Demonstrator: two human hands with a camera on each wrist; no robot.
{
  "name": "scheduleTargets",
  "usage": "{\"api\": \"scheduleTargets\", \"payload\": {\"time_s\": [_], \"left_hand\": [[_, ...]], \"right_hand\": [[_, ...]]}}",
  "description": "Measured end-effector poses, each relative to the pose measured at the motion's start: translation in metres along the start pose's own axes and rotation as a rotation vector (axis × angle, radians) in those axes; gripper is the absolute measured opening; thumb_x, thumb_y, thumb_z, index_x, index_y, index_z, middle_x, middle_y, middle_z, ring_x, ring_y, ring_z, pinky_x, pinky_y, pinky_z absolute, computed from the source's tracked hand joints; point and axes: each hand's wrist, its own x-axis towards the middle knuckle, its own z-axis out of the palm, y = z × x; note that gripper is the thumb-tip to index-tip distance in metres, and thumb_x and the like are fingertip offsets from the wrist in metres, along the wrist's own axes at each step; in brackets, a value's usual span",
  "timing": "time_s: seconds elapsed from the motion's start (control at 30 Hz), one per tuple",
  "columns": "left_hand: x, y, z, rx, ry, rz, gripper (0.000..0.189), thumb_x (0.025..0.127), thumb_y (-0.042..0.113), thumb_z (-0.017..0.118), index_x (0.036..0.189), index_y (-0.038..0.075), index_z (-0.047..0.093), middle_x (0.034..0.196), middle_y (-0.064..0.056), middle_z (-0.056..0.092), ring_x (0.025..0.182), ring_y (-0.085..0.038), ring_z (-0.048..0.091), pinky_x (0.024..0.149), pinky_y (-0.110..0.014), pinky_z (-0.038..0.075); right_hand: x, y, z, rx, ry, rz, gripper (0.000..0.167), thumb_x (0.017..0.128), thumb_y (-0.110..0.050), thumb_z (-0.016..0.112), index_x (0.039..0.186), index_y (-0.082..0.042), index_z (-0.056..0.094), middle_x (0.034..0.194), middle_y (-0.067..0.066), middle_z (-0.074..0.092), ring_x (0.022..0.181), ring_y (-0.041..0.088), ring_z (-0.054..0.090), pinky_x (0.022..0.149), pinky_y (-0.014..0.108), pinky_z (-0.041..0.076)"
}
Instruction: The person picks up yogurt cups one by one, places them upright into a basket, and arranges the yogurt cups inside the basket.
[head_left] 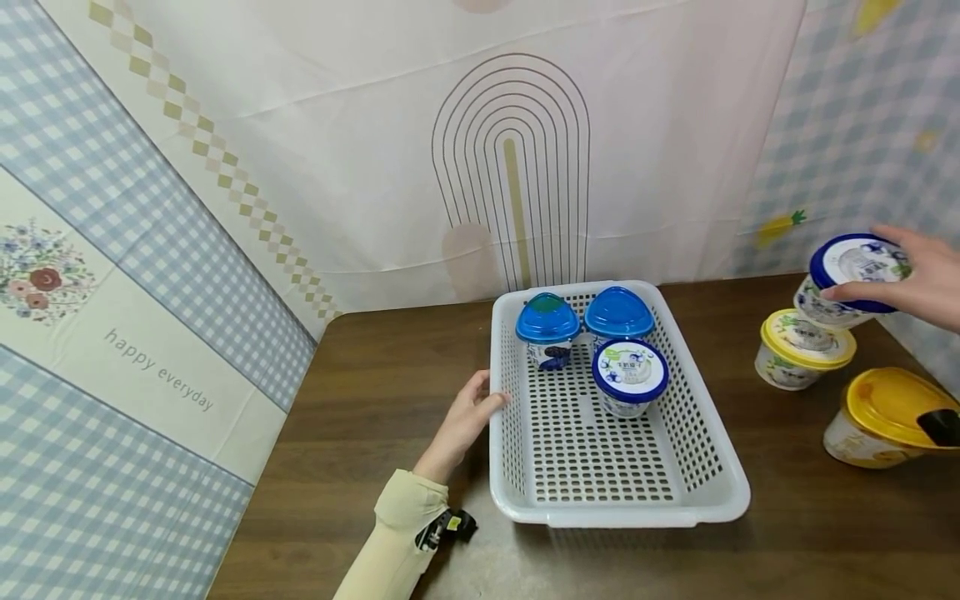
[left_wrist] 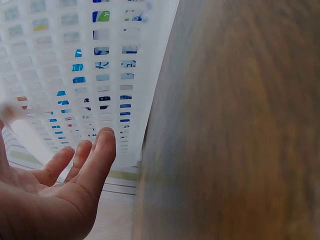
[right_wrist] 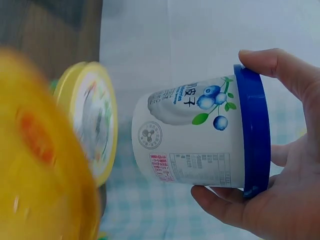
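Note:
My right hand (head_left: pixel 933 279) grips a yogurt cup (right_wrist: pixel 190 135) with a blue-rimmed lid and blueberry print, thumb and fingers around the lid edge. In the head view it overlaps a yellow-lidded cup (head_left: pixel 806 350); the right wrist view shows a gap between them. My left hand (head_left: pixel 463 421) holds the left rim of a white perforated plastic basket (head_left: pixel 618 512), thumb over the rim and fingers (left_wrist: pixel 100 160) along the outer wall. Inside the basket stand two cups with domed blue lids, one left (head_left: pixel 547 329) and one right (head_left: pixel 618 312), and another blue-rimmed cup (head_left: pixel 630 375) in front.
A larger tub (head_left: pixel 885 417) with an orange-yellow lid stands at the right of the brown wooden table (head_left: pixel 390 375). A patterned cloth (head_left: pixel 375 167) hangs behind the table's back edge. The left sleeve carries a strapped black device (head_left: pixel 446 529).

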Motion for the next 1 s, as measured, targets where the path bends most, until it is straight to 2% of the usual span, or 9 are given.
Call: {"api": "scheduleTargets", "payload": {"time_s": [0.13,0.23,0.4,0.47,0.6,0.73,1.0], "left_hand": [[0.008,-0.016,-0.002,-0.011,-0.004,-0.015,0.054,0.092,0.017,0.058,0.141,-0.002,0.045,0.128,-0.024,0.058,0.109,-0.034,0.062,0.089,-0.04,0.055],[0.014,-0.028,-0.003,-0.017,0.007,-0.014,0.054,0.092,0.017,0.059,0.141,-0.001,0.046,0.128,-0.022,0.059,0.108,-0.033,0.063,0.088,-0.041,0.056],[0.015,-0.031,-0.003,-0.002,0.018,0.002,0.054,0.092,0.02,0.059,0.141,0.001,0.047,0.128,-0.019,0.059,0.105,-0.026,0.062,0.089,-0.04,0.055],[0.015,-0.031,-0.003,0.001,0.013,0.003,0.054,0.092,0.021,0.059,0.141,0.002,0.048,0.129,-0.018,0.059,0.105,-0.024,0.062,0.09,-0.039,0.054],[0.014,-0.029,-0.002,-0.016,0.008,0.003,0.052,0.093,0.021,0.059,0.14,0.002,0.048,0.128,-0.02,0.059,0.105,-0.026,0.063,0.088,-0.039,0.055],[0.013,-0.028,-0.003,-0.034,0.014,0.0,0.052,0.093,0.021,0.059,0.141,0.004,0.048,0.128,-0.021,0.058,0.103,-0.028,0.064,0.087,-0.04,0.056],[0.013,-0.029,-0.006,-0.029,0.015,-0.005,0.054,0.092,0.023,0.06,0.142,0.005,0.047,0.128,-0.019,0.057,0.103,-0.027,0.064,0.089,-0.042,0.056]], "right_hand": [[-0.009,-0.019,-0.003,0.091,-0.041,-0.101,0.113,0.091,-0.052,0.067,0.157,0.002,-0.007,0.154,0.043,0.0,0.128,0.066,0.015,0.095,0.081,0.024],[-0.014,-0.034,-0.004,0.137,-0.079,-0.165,0.113,0.091,-0.051,0.069,0.159,-0.003,-0.007,0.154,0.044,-0.004,0.129,0.068,0.013,0.094,0.083,0.022],[-0.019,-0.056,-0.005,0.209,-0.15,-0.241,0.112,0.09,-0.047,0.073,0.161,-0.014,-0.007,0.158,0.036,-0.016,0.14,0.065,-0.002,0.101,0.082,0.01],[-0.022,-0.062,-0.005,0.23,-0.166,-0.26,0.111,0.09,-0.045,0.074,0.162,-0.018,-0.006,0.16,0.034,-0.017,0.141,0.063,-0.004,0.103,0.082,0.008],[-0.026,-0.073,-0.008,0.263,-0.172,-0.291,0.109,0.089,-0.043,0.075,0.163,-0.026,-0.004,0.162,0.03,-0.015,0.142,0.063,0.002,0.103,0.081,0.01],[-0.028,-0.084,-0.011,0.285,-0.161,-0.33,0.109,0.089,-0.039,0.077,0.163,-0.029,-0.002,0.163,0.029,-0.01,0.14,0.062,0.009,0.104,0.079,0.013],[-0.035,-0.103,-0.014,0.236,-0.179,-0.366,0.106,0.088,-0.042,0.077,0.162,-0.036,0.002,0.163,0.031,0.001,0.132,0.063,0.022,0.096,0.08,0.022]]}}
